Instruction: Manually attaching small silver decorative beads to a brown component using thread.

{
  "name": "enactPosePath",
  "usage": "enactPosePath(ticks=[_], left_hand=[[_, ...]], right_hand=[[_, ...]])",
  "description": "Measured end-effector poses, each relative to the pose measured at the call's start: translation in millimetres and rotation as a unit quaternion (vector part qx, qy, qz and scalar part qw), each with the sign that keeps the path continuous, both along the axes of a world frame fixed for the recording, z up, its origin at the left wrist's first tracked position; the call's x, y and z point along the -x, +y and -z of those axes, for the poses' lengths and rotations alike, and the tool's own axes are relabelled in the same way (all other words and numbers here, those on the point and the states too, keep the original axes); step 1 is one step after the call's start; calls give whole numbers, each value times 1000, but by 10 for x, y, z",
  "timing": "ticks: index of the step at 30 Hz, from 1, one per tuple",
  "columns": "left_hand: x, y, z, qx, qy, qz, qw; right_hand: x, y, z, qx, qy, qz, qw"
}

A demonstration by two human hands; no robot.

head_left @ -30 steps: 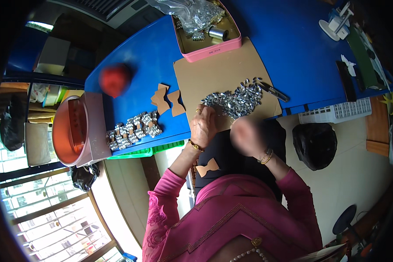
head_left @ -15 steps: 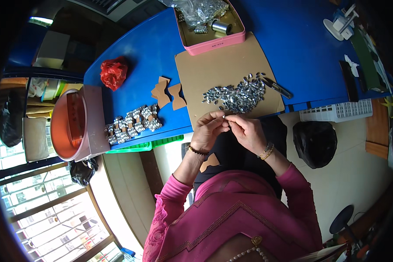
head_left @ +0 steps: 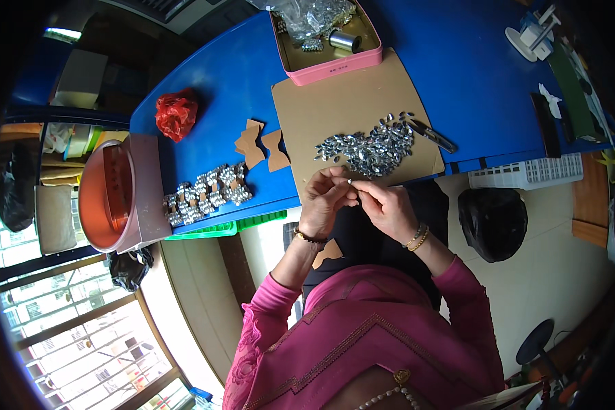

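The pale speck [head_left: 349,182] between the fingers [head_left: 370,190] is too small to identify. The left wrist [head_left: 309,236] partly hides the brown card bow [head_left: 329,253]; the top edge crops the pink box [head_left: 338,68].

My left forearm [head_left: 290,262] slants up and to the right, my right forearm [head_left: 438,257] up and to the left, and past my wrists my two hands come together in front of my body. My left hand [head_left: 320,206] is bent, its index finger arched above the thumb, while my right hand [head_left: 391,209] faces it with the back turned upward and the index finger pointing across. The fingers [head_left: 370,186] of both meet tip to tip in a close pinch, the others curled and partly hidden.
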State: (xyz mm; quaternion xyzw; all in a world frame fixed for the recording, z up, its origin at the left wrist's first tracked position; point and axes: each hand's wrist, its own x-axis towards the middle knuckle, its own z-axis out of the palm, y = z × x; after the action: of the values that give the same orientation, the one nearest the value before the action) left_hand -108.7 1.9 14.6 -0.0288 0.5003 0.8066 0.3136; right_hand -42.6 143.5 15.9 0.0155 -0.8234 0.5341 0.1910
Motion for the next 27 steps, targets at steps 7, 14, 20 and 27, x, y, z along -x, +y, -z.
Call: enactPosePath(ticks=[7,14,20,27], left_hand=[[-2,-10,-30,4,9,-3,1000],[-11,-9,-55,37,47,9,998],[-60,38,-103,129,172,27,976],[-138,95,-32,167,238,46,956]], right_hand=[[-11,-12,34,24,-17,-4,1000],[-21,-4,46,22,-16,-10,1000],[-10,8,23,156,-113,-39,981],[-14,59,21,315,-243,-80,914]])
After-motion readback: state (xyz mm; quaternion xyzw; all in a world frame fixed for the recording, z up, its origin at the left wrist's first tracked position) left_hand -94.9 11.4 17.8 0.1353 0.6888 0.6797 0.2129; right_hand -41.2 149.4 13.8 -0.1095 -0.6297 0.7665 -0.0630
